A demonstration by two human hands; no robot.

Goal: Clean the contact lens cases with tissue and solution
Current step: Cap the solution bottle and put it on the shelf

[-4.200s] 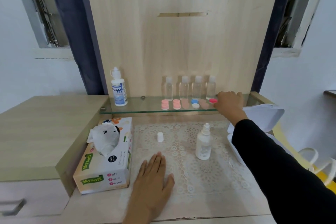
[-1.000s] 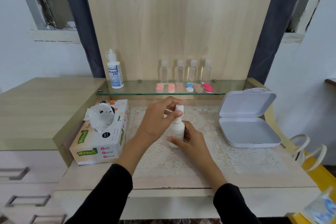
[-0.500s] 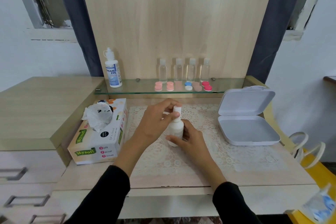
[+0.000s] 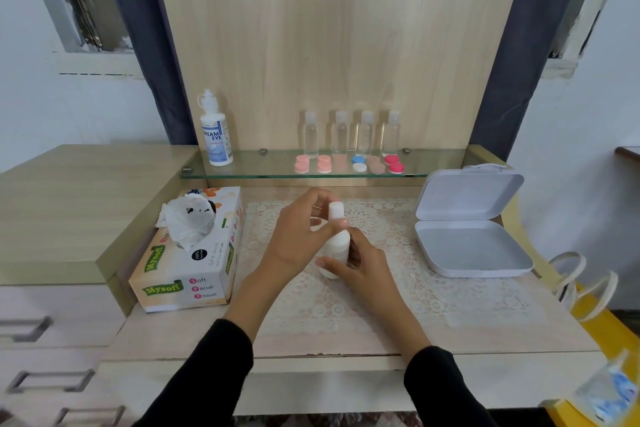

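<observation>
Mat (image 4: pixel 381 305) centre: left fingers (image 4: pixel 311 198) pinch cap (image 4: pixel 336 210), right fingers (image 4: pixel 358 242) wrap bottle (image 4: pixel 335 246); tissue box (image 4: pixel 194 274) apart.

Head view, seemingly close, looks down at desk (image 4: pixel 346 340).

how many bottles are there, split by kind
clear small bottles on the glass shelf: 4
labelled Dream Eye bottle on the shelf: 1
white bottle, being held: 1
total: 6
</observation>
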